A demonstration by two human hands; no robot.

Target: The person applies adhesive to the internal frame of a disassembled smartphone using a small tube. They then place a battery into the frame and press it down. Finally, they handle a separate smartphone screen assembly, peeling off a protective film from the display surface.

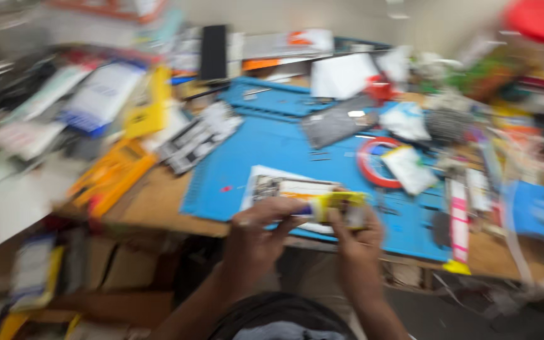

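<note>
The view is heavily blurred by motion. My left hand [256, 236] and my right hand [357, 242] meet at the front edge of a wooden workbench, both gripping a small yellow object [341, 206] with a dark blue end; what it is cannot be made out. Just behind the hands a flat device with an exposed inside [288, 187] lies on white paper on a blue work mat [266, 148].
A red tape ring [373, 165], white packets and a grey panel [335, 123] lie on the mat. A yellow-orange meter [111, 176] sits at the left, a second blue mat [278, 97] behind. Boxes, papers and clutter crowd the bench edges and the floor below.
</note>
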